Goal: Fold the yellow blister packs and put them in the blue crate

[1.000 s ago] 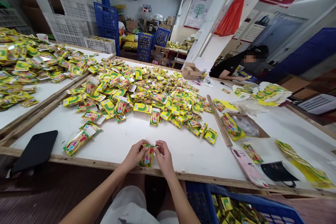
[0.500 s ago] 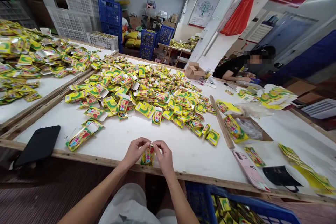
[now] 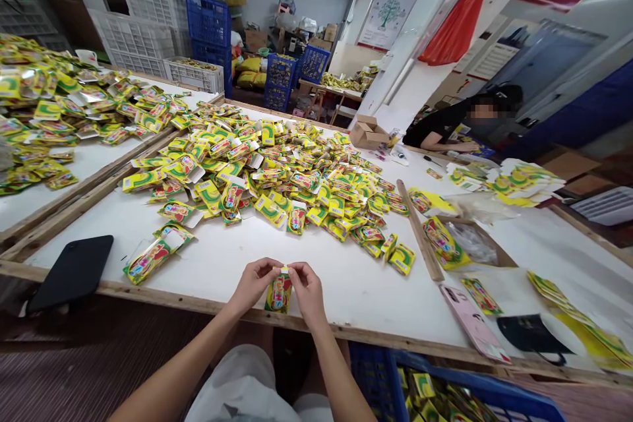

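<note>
One small box (image 3: 278, 295), yellow and green with a red picture on its face, near the wooden front edge (image 3: 198, 304) of the white table (image 3: 356, 283); upper end turned away from the wearer, a pale strip showing there between the fingertips. Whether its lower end rests on the table, cannot be told.

Two bare hands, set close together. Left hand (image 3: 254, 285): thumb and fingers narrowed in a pinch on the box's upper left corner. Right hand (image 3: 307, 287): a matching pinch on the upper right corner.

Handling note: the card looks thin, so light, equal pressure from both thumbs should serve best; fingertips kept level, the end kept square. Too hard a squeeze could crease the corners; an uneven one could twist the box.

Two boxes (image 3: 153, 256), overlapping, to the left, one with a raised flap.

One black phone (image 3: 72, 270), at the table's left front.

One large heap of boxes (image 3: 267, 175), beyond the hands, several ends open.

One wooden strip (image 3: 418, 231), to the right of the heap.

One pink phone (image 3: 475, 323), past the strip, with a black mask (image 3: 534, 334) beside it.

One blue basket (image 3: 519, 395), below the table edge, holding more boxes.

One co-worker (image 3: 440, 124), in dark clothing, at the far right, bent over the table.
</note>
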A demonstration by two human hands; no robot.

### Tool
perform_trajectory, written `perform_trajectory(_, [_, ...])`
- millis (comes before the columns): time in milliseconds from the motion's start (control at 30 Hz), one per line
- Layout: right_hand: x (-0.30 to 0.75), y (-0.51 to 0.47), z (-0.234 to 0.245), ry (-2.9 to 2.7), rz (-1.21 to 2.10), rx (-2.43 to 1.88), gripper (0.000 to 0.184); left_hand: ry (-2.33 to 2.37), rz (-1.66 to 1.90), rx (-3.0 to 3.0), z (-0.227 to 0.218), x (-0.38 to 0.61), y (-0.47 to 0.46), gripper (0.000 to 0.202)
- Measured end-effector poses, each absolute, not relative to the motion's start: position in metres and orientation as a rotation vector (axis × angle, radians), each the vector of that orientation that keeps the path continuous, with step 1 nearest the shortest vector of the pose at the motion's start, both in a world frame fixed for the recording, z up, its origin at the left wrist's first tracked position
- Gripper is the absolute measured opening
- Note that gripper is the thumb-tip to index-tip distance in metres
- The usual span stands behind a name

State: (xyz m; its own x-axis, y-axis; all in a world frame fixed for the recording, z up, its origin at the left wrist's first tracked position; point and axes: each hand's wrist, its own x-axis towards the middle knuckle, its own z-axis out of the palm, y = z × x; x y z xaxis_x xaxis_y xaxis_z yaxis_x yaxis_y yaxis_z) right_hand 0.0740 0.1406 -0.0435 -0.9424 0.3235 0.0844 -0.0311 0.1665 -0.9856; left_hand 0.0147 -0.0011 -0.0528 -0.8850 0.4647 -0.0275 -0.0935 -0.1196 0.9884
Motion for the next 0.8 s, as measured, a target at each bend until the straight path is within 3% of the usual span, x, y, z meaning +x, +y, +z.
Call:
perform_trajectory(567, [0.088, 0.136, -0.046, -2.168, 1.834, -0.233, 0.020, 1.953, 1.862, 0.672, -0.045, 0.024, -0.006, 0.026])
perform_trajectory(700, [0.139, 0.185, -0.008, -2.245, 1.234, -0.405, 0.026, 2.180, 1.726, 1.030, -0.034, -0.014, 0.007, 0.027])
perform_trajectory(800, [0.218, 0.261, 0.022, -2.138, 0.556, -0.754, 0.039, 2.546, 1.420, 1.182, -0.027, -0.074, 0.018, 0.046])
